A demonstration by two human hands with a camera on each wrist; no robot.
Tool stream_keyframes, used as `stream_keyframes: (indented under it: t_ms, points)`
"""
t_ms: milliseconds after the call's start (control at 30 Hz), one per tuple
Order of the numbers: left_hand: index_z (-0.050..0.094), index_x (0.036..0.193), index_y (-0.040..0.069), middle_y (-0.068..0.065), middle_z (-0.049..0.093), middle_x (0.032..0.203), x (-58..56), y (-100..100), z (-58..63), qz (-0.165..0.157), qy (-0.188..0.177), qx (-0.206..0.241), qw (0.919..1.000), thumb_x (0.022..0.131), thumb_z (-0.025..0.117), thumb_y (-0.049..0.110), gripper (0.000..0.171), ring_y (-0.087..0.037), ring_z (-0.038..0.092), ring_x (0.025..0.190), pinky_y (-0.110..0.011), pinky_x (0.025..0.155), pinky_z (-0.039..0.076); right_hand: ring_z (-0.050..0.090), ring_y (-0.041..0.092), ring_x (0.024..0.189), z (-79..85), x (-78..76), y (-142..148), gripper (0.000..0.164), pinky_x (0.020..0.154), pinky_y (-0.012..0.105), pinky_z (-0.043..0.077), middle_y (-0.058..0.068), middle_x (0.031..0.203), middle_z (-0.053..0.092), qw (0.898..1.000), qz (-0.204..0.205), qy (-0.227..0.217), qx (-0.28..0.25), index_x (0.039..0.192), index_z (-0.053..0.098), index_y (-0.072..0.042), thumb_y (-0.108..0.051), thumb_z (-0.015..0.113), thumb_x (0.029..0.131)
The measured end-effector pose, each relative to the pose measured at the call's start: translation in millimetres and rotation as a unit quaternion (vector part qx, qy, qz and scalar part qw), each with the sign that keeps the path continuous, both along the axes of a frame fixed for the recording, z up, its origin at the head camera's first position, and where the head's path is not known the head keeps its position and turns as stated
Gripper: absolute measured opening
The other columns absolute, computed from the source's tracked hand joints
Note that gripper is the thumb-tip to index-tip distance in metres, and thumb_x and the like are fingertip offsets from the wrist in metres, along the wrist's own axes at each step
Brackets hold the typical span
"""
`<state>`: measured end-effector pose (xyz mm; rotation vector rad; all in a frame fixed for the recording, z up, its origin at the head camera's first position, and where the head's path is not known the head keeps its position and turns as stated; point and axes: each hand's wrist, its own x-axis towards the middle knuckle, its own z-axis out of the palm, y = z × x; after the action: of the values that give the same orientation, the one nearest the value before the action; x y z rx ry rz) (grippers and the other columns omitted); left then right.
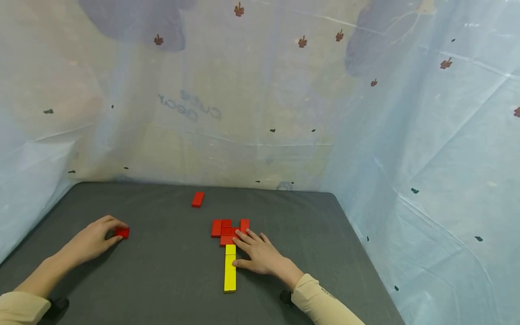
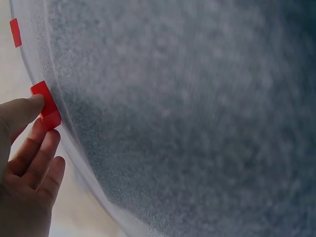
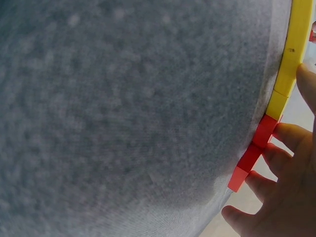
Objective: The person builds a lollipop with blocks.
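Note:
My left hand [image 1: 90, 239], over the left part of the table, pinches a red block [image 1: 123, 232] between thumb and fingers. In the left wrist view the thumb lies across one face of that block [image 2: 45, 103], fingertips at its lower end. My right hand [image 1: 262, 256] has its fingers spread over a cluster of red blocks [image 1: 216, 229], hiding some of its right side. Below the cluster, a long yellow block [image 1: 229, 274] and a short yellow block [image 1: 230, 249] form a straight column. The right thumb rests at the long one's side; fingertips meet the red blocks [image 3: 249, 157] in the right wrist view.
A lone red block [image 1: 197, 199] lies near the far edge of the dark grey table [image 1: 162, 280]. Pale printed sheeting [image 1: 252, 90] hangs behind the table and along its right side. Dark wrist straps show at both sleeves.

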<state>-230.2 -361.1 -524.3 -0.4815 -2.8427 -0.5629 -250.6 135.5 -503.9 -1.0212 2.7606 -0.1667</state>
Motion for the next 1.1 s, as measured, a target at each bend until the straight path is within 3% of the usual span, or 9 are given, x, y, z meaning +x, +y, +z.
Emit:
stream_keyframes:
  t_ms: [100, 300, 467, 1100]
  points:
    - [0.074, 0.11, 0.0, -0.016, 0.066, 0.107, 1.3, 3, -1.0, -0.002, 0.025, 0.009, 0.9997, 0.083, 0.084, 0.005, 0.029, -0.037, 0.067, 0.092, -0.055, 0.074, 0.056, 0.019, 0.026, 0.159, -0.5, 0.3, 0, 0.076, 0.123, 0.062, 0.022, -0.006, 0.172, 0.024, 1.0, 0.0, -0.003, -0.003, 0.165, 0.033, -0.027, -0.064, 0.054, 0.101]
    - [0.076, 0.107, 0.007, -0.007, 0.067, 0.103, -0.5, 15, -0.9, -0.013, 0.115, 0.016, 0.9931, 0.077, 0.09, 0.004, 0.033, -0.03, 0.067, 0.088, -0.047, 0.071, 0.057, 0.019, 0.026, 0.159, -1.5, 1.4, 0, 0.076, 0.123, 0.062, 0.021, -0.007, 0.172, 0.023, 1.0, -0.004, -0.013, -0.004, 0.165, 0.033, -0.028, -0.064, 0.054, 0.101]
    - [0.074, 0.108, 0.007, -0.005, 0.066, 0.103, -7.7, 32, 6.3, -0.029, 0.146, 0.033, 0.9883, 0.076, 0.09, 0.002, 0.036, -0.026, 0.066, 0.087, -0.042, 0.069, 0.057, 0.019, 0.026, 0.159, -1.4, 1.9, 1, 0.076, 0.123, 0.062, 0.021, -0.007, 0.172, 0.023, 1.0, -0.005, -0.011, -0.005, 0.165, 0.033, -0.027, -0.065, 0.053, 0.101]
    - [0.072, 0.115, 0.007, -0.006, 0.064, 0.11, -42.6, 125, 36.6, -0.082, 0.138, 0.093, 0.9827, 0.085, 0.084, 0.002, 0.033, -0.025, 0.064, 0.096, -0.047, 0.078, 0.056, 0.016, 0.024, 0.16, -1.2, -0.9, 0, 0.077, 0.124, 0.061, 0.02, -0.009, 0.172, 0.021, 1.0, -0.008, -0.011, -0.001, 0.165, 0.031, -0.029, -0.064, 0.054, 0.101]
